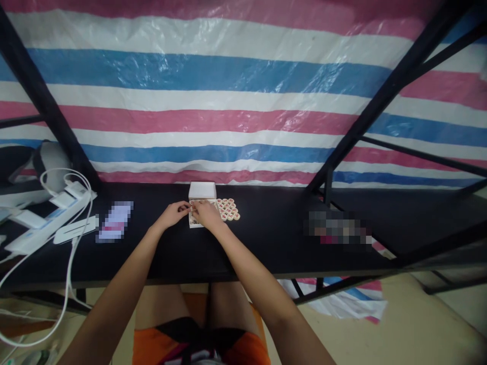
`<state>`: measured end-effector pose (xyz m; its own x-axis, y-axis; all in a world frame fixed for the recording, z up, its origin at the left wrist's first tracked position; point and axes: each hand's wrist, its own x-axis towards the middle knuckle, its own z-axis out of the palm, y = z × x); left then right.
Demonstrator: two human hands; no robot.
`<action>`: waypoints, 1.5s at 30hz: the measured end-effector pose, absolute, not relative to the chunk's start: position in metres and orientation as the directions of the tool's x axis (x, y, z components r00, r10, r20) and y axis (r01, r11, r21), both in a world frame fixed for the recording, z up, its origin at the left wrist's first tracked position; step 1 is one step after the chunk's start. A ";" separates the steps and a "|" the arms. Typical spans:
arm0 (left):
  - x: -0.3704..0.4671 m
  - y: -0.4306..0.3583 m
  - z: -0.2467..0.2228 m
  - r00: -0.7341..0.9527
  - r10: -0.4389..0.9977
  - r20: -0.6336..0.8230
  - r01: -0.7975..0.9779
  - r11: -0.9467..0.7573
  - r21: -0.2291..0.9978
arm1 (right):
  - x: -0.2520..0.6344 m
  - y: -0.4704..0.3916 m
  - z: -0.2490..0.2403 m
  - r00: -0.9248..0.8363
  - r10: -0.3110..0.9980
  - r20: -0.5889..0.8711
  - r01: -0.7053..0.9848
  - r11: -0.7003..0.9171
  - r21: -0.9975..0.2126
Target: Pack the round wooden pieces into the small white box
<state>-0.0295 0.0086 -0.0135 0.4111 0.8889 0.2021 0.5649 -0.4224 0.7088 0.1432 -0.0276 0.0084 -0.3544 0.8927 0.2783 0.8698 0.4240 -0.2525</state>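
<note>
A small white box stands on the black table with its lid raised at the back. My left hand is at the left side of the box, its fingers closed against the edge. Over the box's inside is my right hand, with fingers bent down and pressed together; whatever they hold is hidden. Small dark-marked pieces show in the front of the box, partly covered by the hand. Just right of the box, round xiangqi pieces with red characters lie in rows.
On the left are a white power strip with cables, a white flat device and a blurred phone-like object. A blurred bundle lies at the right. Black metal bars and a striped plastic sheet enclose the table.
</note>
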 end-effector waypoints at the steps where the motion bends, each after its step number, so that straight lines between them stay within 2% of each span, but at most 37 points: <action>1: -0.030 0.009 -0.014 0.410 0.889 0.203 0.568 -0.423 0.706 | 0.146 -0.027 0.010 -0.354 0.889 0.291 0.862 0.431 -0.267; 4: -0.030 0.008 -0.014 0.397 0.896 0.197 0.587 -0.413 0.696 | 0.170 -0.024 0.013 -0.313 0.877 0.363 0.838 0.435 -0.329; 8: -0.029 0.006 -0.011 0.387 0.901 0.194 0.601 -0.406 0.688 | 0.238 -0.016 0.004 0.004 0.885 0.465 0.841 0.248 -0.480; 11: -0.028 0.006 -0.010 0.382 0.903 0.195 0.608 -0.405 0.683 | 0.285 -0.011 -0.013 0.248 0.879 0.407 0.844 0.010 -0.536; 13: -0.028 0.005 -0.010 0.378 0.905 0.194 0.613 -0.402 0.680 | 0.301 -0.009 -0.024 0.285 0.898 0.334 0.857 -0.084 -0.508; 19: -0.027 0.004 -0.009 0.374 0.905 0.204 0.625 -0.408 0.665 | 0.293 -0.010 -0.033 0.192 0.938 0.287 0.931 -0.081 -0.356; 29: -0.028 0.008 -0.012 0.361 0.912 0.193 0.626 -0.390 0.675 | 0.291 -0.016 -0.030 0.116 0.961 0.250 0.938 -0.023 -0.345; 34: -0.027 0.007 -0.011 0.342 0.920 0.193 0.630 -0.377 0.679 | 0.289 -0.014 -0.030 0.145 0.938 0.315 0.921 -0.012 -0.390; 37: -0.026 0.007 -0.011 0.329 0.926 0.182 0.641 -0.361 0.677 | 0.274 -0.015 -0.026 0.082 0.917 0.390 0.918 0.083 -0.387; 42: -0.027 0.008 -0.013 0.353 0.915 0.194 0.652 -0.390 0.650 | 0.225 -0.021 -0.016 -0.281 0.847 0.450 0.857 0.433 -0.279; 45: -0.028 0.011 -0.015 0.365 0.905 0.219 0.650 -0.416 0.636 | 0.205 -0.022 -0.011 -0.388 0.805 0.449 0.815 0.528 -0.241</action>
